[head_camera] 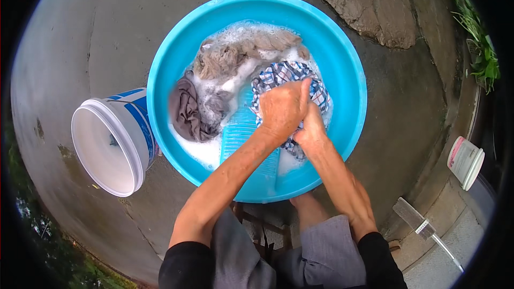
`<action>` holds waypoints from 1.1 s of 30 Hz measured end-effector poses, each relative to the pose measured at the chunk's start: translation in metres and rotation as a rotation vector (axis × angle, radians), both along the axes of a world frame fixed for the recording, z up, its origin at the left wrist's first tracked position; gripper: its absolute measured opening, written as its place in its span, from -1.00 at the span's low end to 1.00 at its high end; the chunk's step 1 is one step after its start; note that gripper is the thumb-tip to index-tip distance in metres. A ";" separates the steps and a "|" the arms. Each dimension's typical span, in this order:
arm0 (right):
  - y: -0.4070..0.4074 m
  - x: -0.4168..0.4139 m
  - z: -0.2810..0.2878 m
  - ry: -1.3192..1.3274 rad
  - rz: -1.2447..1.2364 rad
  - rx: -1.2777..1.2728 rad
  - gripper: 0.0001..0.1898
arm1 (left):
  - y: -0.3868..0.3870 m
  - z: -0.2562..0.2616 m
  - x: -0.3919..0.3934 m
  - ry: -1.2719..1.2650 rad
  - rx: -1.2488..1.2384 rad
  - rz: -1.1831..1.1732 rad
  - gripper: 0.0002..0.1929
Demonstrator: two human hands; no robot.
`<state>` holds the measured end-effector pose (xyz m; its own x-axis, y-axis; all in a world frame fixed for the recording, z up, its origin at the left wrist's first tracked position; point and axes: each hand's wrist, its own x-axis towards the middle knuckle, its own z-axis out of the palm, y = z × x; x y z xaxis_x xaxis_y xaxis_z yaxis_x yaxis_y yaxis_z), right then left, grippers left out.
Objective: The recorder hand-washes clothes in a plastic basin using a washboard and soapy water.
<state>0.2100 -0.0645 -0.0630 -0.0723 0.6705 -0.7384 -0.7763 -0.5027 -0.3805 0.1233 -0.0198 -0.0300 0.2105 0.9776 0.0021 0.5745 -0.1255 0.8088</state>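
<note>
Both my hands meet over a wet checked cloth, blue, white and grey, in a large turquoise plastic basin. My left hand is clenched on the cloth, its back turned up. Against it on the right, my right hand also grips the cloth; most of its fingers are hidden. Under my left forearm a turquoise ribbed washboard slopes into suds. A beige wet cloth lies along the basin's far side, and a grey-brown garment lies at the left, both among white foam.
A white and blue plastic bucket stands left of the basin on wet concrete. A flat rock is at the upper right. Farther right are a small white tub, a long-handled tool and green plants.
</note>
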 end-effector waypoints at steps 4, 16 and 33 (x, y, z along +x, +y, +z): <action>-0.011 -0.007 -0.017 -0.231 0.104 0.115 -0.73 | -0.027 0.009 -0.009 -0.042 0.108 -0.069 -0.61; 0.038 0.015 0.084 -1.097 0.674 0.551 -0.72 | 0.030 -0.006 -0.082 -0.719 -0.728 -0.110 -0.63; 0.018 0.029 0.068 -0.504 0.041 0.139 -0.76 | 0.018 -0.017 -0.099 -0.741 -0.663 -0.061 -0.83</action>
<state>0.2386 -0.0465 0.0053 0.2409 0.7688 -0.5924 -0.4604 -0.4468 -0.7671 0.0246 -0.0016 -0.0469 0.4268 0.8160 -0.3898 -0.0959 0.4694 0.8777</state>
